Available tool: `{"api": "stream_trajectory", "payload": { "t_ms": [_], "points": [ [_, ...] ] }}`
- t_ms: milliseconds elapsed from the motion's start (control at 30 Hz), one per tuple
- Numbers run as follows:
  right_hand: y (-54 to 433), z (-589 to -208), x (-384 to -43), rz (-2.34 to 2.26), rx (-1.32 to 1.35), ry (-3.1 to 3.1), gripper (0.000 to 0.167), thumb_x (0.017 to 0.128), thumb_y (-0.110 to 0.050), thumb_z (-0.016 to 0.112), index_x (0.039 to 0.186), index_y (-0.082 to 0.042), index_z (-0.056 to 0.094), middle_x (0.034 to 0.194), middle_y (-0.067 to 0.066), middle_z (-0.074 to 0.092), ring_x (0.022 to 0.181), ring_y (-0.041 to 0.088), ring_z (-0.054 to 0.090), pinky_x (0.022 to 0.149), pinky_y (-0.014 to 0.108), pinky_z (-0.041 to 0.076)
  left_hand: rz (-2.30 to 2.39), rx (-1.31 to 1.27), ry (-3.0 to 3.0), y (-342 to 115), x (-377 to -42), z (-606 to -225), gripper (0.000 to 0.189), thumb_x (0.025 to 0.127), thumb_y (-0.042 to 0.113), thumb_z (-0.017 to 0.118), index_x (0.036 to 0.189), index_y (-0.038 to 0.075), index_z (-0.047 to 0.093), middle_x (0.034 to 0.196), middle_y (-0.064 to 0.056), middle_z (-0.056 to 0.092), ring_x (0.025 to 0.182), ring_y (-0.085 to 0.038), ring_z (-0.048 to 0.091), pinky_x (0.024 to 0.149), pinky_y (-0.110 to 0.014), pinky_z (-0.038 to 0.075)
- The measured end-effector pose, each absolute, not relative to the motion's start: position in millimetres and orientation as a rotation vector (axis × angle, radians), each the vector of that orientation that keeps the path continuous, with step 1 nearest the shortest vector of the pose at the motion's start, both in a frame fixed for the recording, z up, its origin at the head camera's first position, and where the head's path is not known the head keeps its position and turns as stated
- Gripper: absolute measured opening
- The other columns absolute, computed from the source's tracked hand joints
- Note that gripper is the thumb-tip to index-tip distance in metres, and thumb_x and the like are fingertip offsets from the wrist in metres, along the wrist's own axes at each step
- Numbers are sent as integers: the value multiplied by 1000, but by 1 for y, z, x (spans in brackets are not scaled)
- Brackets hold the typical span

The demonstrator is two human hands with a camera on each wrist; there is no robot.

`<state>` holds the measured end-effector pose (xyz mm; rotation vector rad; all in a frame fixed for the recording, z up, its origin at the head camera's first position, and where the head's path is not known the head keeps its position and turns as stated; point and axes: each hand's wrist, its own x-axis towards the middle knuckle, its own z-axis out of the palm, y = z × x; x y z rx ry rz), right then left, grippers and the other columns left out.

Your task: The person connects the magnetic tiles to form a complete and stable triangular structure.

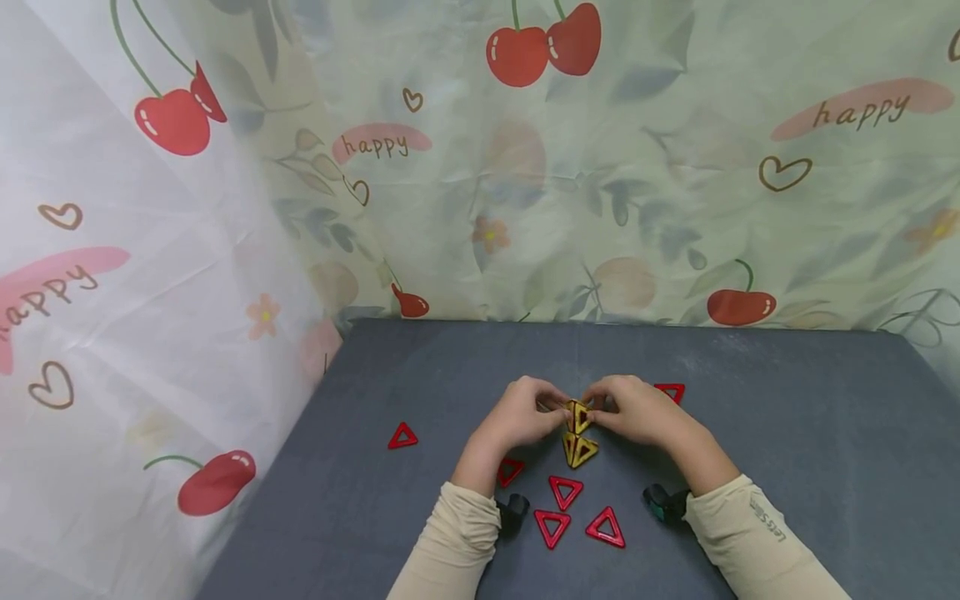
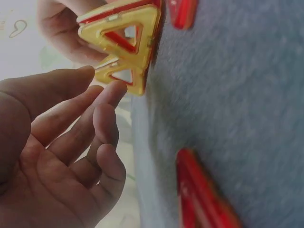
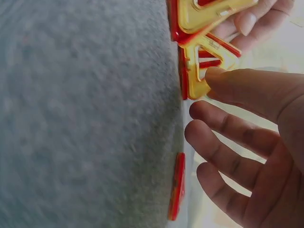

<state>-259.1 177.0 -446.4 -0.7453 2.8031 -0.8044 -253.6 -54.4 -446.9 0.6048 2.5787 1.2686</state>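
Both my hands are on one piece. My left hand point(image 1: 528, 408) pinches the far yellow frame point(image 1: 575, 419) between thumb and forefinger, grip narrow, the other fingers loosely bent. My right hand point(image 1: 637, 406) pinches the same frame from its right side, also narrow; thumb against a yellow face, forefinger hidden in the right wrist view.

Position: frame upright on the dark tabletop point(image 1: 810, 433), roughly midway between left and right edges, well in from the far edge. The near yellow frame point(image 1: 576, 452) stands just this side of it. They seem to meet at a corner; whether joined, I cannot tell. Red shows along the edges of both.

Hollow red pieces lying about: a lone red triangle point(image 1: 403, 445) toward the tabletop's left edge; a half-hidden triangle point(image 1: 515, 474) beside my left forearm; three red triangles point(image 1: 566, 481) grouped between my forearms; a far triangle point(image 1: 670, 387) behind my right hand, closest to the far edge.

Cream sleeves point(image 1: 453, 542), lettering on the right one. Cherry-printed cloth point(image 1: 450, 200) beyond the far edge and along the left.
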Motion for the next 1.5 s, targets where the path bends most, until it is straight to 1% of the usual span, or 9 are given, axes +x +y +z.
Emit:
{"api": "stream_trajectory", "payload": {
  "t_ms": [267, 433, 700, 900, 1033, 1133, 1233, 1333, 1500],
  "points": [
    [193, -435, -252, -855, -770, 2816, 21, 101, -15, 74, 120, -7, 77, 100, 0, 72, 83, 12, 64, 75, 34, 55, 1248, 580, 2591, -63, -249, -431, 26, 102, 21, 73, 123, 6, 78, 110, -7, 78, 92, -19, 72, 76, -32, 59],
    [203, -430, -235, -886, -834, 2812, 20, 100, -19, 76, 117, -10, 78, 102, -5, 73, 86, 9, 64, 75, 31, 55, 1129, 635, 2618, -71, -241, -427, 27, 102, 26, 73, 122, 8, 78, 109, -3, 77, 91, -15, 69, 79, -31, 58],
    [215, -435, -197, -1030, -995, 2649, 20, 100, -23, 77, 118, -15, 77, 104, -10, 72, 85, 2, 62, 74, 25, 56, 966, 796, 2585, -86, -218, -439, 22, 101, 22, 76, 118, 9, 78, 102, 3, 76, 77, -5, 66, 71, -23, 55],
    [210, -437, -176, -965, -1031, 2440, 27, 98, -31, 79, 122, -21, 75, 113, -6, 70, 87, 1, 61, 77, 27, 55, 836, 892, 2565, -88, -204, -447, 23, 96, 23, 81, 116, 14, 79, 105, 5, 75, 86, -4, 64, 79, -21, 54],
    [204, -440, -166, -904, -1003, 2328, 30, 93, -25, 83, 122, -25, 75, 113, -10, 65, 86, 1, 60, 76, 25, 54, 755, 928, 2555, -83, -200, -447, 31, 95, 26, 83, 123, 16, 76, 111, 4, 72, 93, -6, 63, 84, -22, 53],
    [200, -442, -163, -878, -996, 2296, 32, 90, -17, 85, 119, -26, 76, 110, -12, 63, 82, 1, 59, 74, 24, 53, 717, 938, 2551, -80, -198, -446, 32, 94, 25, 83, 124, 16, 76, 110, 4, 70, 92, -5, 61, 84, -21, 53],
    [197, -443, -163, -867, -976, 2293, 34, 87, -16, 87, 116, -28, 76, 105, -12, 62, 80, 2, 58, 72, 23, 52, 690, 927, 2545, -80, -196, -446, 32, 94, 23, 83, 124, 16, 76, 108, 5, 68, 90, -4, 59, 82, -20, 52],
    [196, -444, -164, -856, -946, 2299, 32, 84, -19, 90, 111, -30, 75, 101, -11, 60, 78, 3, 57, 71, 23, 51, 681, 937, 2530, -79, -195, -447, 26, 94, 21, 83, 118, 15, 78, 106, 5, 67, 88, -4, 58, 80, -19, 51],
    [194, -444, -165, -779, -895, 2361, 25, 84, -27, 91, 97, -31, 71, 92, -10, 58, 75, 3, 56, 68, 23, 48, 641, 975, 2533, -78, -192, -445, 9, 93, 20, 82, 100, 17, 77, 96, 4, 61, 80, -4, 53, 70, -19, 47]
  ]
}}
